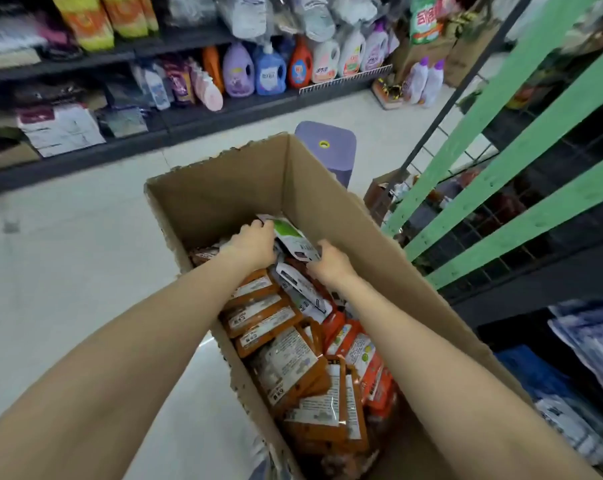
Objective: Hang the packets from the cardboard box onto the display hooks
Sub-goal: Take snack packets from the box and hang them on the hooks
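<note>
Both your hands are down in the box: your left hand and right hand each have fingers clamped on the white-green packet, above the orange packets.

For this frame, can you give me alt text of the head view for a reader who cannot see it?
Both hands, left hand and right hand, grip a white and green packet inside an open cardboard box full of orange packets in a shop aisle. A green wire rack stands to the right.
</note>
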A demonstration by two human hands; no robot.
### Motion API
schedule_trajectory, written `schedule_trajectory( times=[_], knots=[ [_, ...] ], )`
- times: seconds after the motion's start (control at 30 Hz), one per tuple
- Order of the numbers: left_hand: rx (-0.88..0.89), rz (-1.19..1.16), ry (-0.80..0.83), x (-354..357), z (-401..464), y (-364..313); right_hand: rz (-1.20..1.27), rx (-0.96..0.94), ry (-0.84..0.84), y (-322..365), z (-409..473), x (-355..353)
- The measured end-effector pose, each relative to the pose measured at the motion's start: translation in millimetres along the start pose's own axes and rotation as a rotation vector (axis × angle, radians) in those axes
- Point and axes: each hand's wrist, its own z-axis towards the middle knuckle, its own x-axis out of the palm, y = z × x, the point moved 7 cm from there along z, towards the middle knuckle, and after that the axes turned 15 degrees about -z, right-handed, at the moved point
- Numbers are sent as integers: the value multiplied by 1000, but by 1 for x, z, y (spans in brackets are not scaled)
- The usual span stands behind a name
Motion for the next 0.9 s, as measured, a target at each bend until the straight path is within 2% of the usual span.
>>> schedule_trajectory(
  times=[0.17, 0.27, 0.33, 0.5, 0.6, 0.77, 0.83, 0.9],
  knots=[
    [-30, -4, 163, 23, 30, 21, -136, 17, 4, 4, 50, 33],
    [8, -21, 174, 21, 45, 25, -124, 38, -27, 3, 69, 43],
    [24, -79, 169, 13, 50, 28, -74, 43, -87, 5, 71, 37],
    [-18, -257, 192, 10, 41, 32, 26, -87, -219, 19, 47, -3],
    [29, -407, 99, -8, 30, 16, 71, -166, -320, 31, 21, -38],
    [202, -495, -298, -64, 3, -18, -1, -260, -493, 48, -22, -95],
    [391, -517, -301, -84, -15, -52, 2, -268, -508, 45, -35, -117],
    [544, -559, -216, -97, -36, -89, 24, -272, -535, 39, -55, -140]
  ],
)
